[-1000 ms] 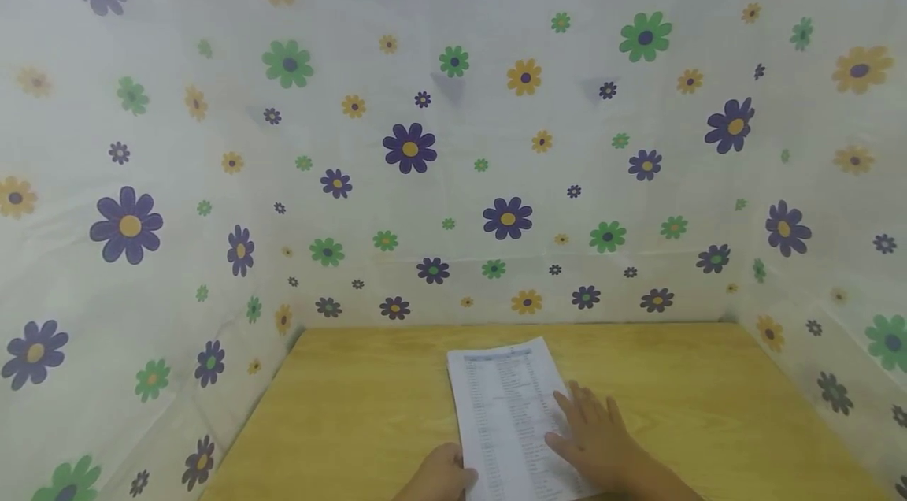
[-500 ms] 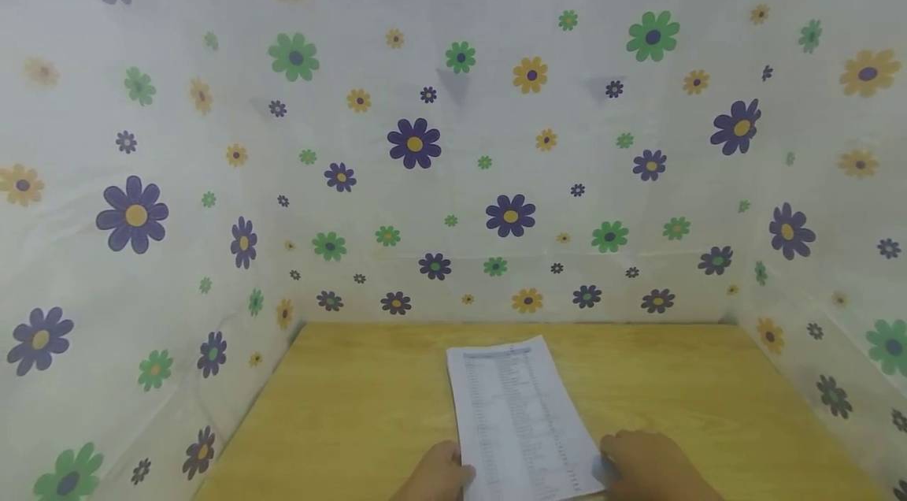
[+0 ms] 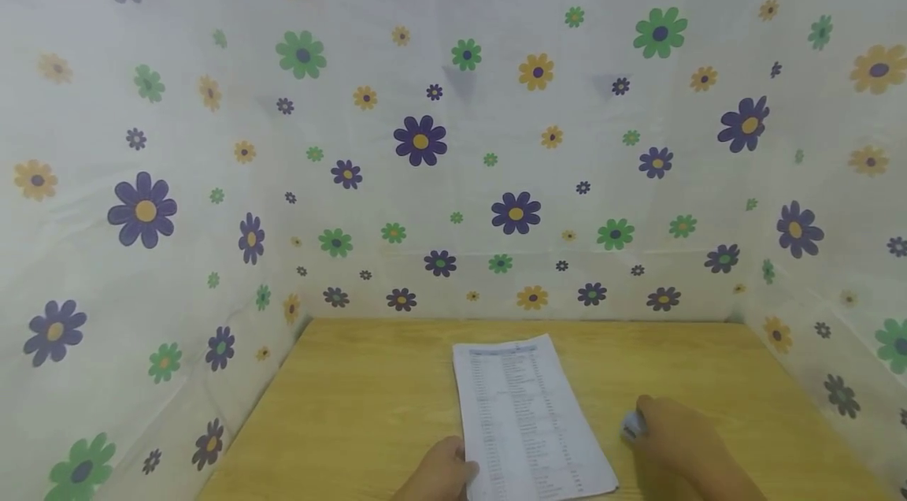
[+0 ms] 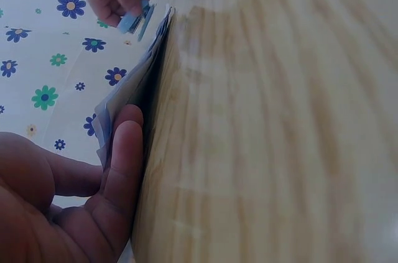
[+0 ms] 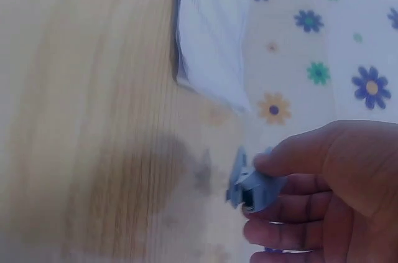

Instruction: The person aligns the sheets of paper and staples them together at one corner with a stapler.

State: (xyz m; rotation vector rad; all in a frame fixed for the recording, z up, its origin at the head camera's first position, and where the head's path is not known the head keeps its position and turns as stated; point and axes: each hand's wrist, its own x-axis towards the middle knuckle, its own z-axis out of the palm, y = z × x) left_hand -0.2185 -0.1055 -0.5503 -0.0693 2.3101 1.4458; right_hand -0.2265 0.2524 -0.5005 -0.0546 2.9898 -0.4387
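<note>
A stack of printed sheets [image 3: 524, 414] lies on the wooden table, slightly turned. My left hand [image 3: 441, 471] grips its left edge near the front, thumb on top. In the left wrist view the fingers [image 4: 127, 157] reach beneath the sheets [image 4: 134, 83], whose edges fan slightly apart. To the right of the stack, apart from it, my right hand [image 3: 676, 438] holds a small light-blue stapler [image 3: 633, 426]. The right wrist view shows the stapler [image 5: 256, 185] between the thumb and curled fingers, above the table, its narrow end pointing toward the paper side.
The yellowish wood-grain table [image 3: 368, 398] meets a white flower-printed cloth [image 3: 397, 194] at the back. The same cloth stands up along the left and right sides.
My right hand lay spread on the stack's right edge, then came to its lower right corner with the stapler. Now it has moved right, off the paper. The left hand keeps its grip.
</note>
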